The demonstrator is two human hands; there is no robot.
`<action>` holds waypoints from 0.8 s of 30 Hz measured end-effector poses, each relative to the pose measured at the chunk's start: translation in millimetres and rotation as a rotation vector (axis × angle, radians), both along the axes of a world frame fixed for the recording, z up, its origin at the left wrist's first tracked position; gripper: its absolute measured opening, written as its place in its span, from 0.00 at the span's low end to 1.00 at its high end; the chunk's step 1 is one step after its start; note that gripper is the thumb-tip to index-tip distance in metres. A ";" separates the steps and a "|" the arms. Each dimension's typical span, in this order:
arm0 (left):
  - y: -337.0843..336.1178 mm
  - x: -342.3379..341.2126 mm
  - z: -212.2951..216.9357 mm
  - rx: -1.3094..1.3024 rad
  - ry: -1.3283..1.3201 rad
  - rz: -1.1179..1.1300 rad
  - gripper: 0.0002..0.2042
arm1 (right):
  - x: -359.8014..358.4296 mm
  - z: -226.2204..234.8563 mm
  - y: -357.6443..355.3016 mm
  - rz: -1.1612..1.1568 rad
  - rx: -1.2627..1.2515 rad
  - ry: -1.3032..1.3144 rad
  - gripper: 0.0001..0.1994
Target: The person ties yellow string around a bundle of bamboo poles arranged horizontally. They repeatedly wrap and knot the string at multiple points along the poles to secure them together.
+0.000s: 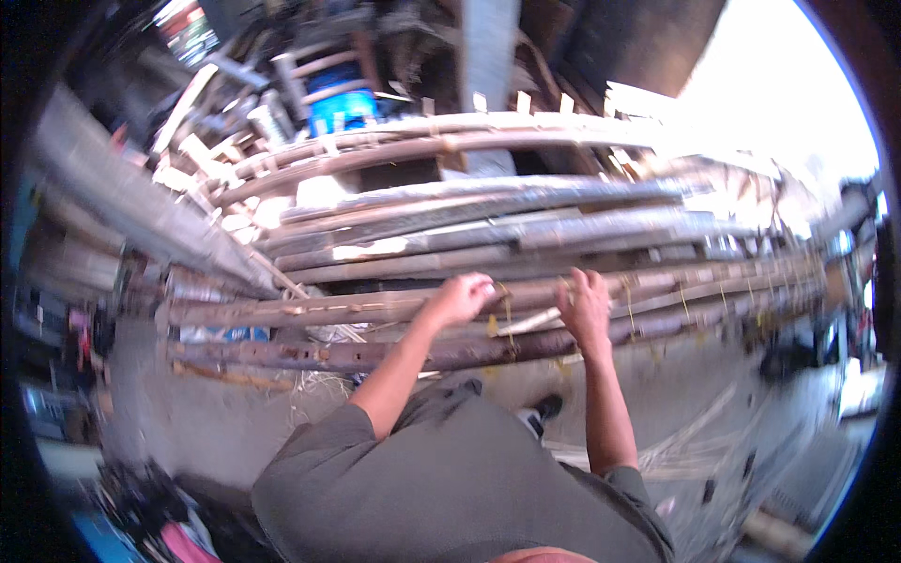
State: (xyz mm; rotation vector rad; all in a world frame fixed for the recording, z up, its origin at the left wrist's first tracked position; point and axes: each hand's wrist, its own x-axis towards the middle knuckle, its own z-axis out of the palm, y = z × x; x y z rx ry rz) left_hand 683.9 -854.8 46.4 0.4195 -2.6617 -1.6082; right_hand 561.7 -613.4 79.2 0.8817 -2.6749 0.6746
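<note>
Two long brown bamboo poles run side by side in front of me, the far pole [375,308] and the near pole [394,356]. My left hand [458,300] is over the far pole, its fingers pinched together; what they hold, if anything, is too small to make out. Just right of those fingertips, a thin yellow tie [508,308] hangs from the far pole. My right hand [587,308] is over the same pole farther right, fingers apart and slightly bent, somewhat blurred. Between my hands, a pale slat [530,322] lies slantwise across the gap between the poles.
Several more poles [404,253] lie beyond, with a curved bamboo frame [450,143] with upright pegs behind them. A blue container [343,108] and scrap wood stand at the back left. Pale strips [685,441] litter the concrete floor [216,413].
</note>
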 end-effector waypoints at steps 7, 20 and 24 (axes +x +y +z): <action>-11.6 95.5 17.3 0.090 0.146 0.151 0.17 | -62.4 -39.7 -24.3 0.116 0.635 -0.140 0.21; 6.0 97.3 26.5 0.276 0.173 0.191 0.17 | -87.6 129.8 -35.3 0.300 -1.368 -0.918 0.09; 25.4 60.7 60.0 0.314 0.185 0.064 0.17 | -78.8 204.5 29.4 0.359 -1.514 -0.617 0.10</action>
